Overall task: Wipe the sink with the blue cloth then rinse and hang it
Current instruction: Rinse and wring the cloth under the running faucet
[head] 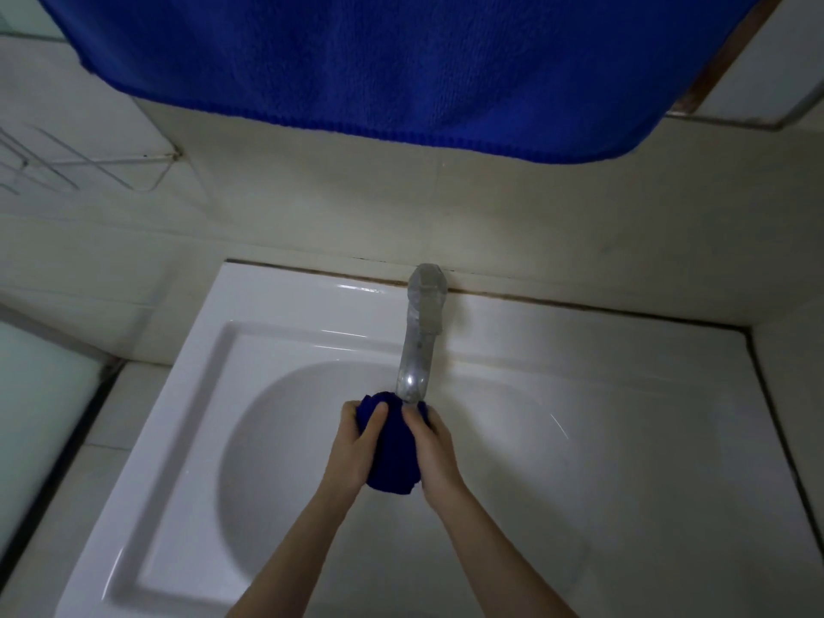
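Left hand (356, 443) and right hand (436, 452) grip the bunched, dark-blue cloth (392, 457) beneath the faucet (417, 350).

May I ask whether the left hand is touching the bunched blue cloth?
Touching. Head view shows the left hand gripping the bunched blue cloth, thumb on it.

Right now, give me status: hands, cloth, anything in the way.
Gripping blue cloth with left hand and right hand. Cloth bunched under faucet, over sink. Nothing in the way; larger blue towel hangs overhead.
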